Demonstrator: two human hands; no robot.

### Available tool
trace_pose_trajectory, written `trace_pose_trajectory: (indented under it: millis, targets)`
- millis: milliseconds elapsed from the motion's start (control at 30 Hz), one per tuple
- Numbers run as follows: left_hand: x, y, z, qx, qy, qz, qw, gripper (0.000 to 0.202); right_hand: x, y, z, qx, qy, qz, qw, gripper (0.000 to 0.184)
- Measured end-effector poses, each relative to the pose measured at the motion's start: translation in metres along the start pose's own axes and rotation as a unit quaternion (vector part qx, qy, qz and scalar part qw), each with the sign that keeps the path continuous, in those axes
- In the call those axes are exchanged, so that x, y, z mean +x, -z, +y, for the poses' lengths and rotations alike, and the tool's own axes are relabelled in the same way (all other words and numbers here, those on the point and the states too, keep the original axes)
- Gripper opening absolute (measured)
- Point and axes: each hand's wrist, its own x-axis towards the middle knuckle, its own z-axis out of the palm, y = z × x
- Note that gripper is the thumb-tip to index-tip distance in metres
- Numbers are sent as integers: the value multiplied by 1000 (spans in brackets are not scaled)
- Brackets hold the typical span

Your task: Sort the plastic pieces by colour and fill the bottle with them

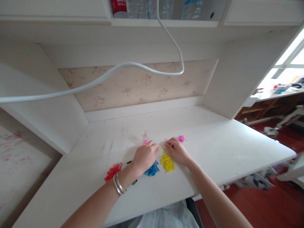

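Observation:
My left hand [146, 155] is closed above the blue rubber bands [152, 170], its fingertips pinched near a bit of yellow; what they grip is too small to make out. Just behind it stands a small clear jar [145, 136] with something pink at its base. My right hand [175, 148] has its fingers curled together beside the pile of yellow rubber bands [167, 163], and anything inside them is hidden. A pink lid [181, 138] lies just beyond that hand. Red rubber bands [113, 172] are heaped left of my left wrist. Black bands [134, 182] show partly behind the left forearm.
The white desk [213, 142] has side panels and an overhead shelf [166, 22] holding plastic bottles [192, 9] and a red can [119, 8]. A white cable [128, 64] hangs across the front. The desk's right edge borders a red floor.

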Motion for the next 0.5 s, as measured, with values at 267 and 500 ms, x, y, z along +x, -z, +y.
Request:
trace_pose_trajectory:
  millis: [267, 500]
  targets:
    - [-6, 59, -33, -58, 16, 208, 976, 20, 0, -1, 0, -14, 6, -1, 1000, 28]
    - [6, 61, -52, -16, 40, 182, 982, 20, -2, 1, 0, -23, 1, -11, 1000, 28]
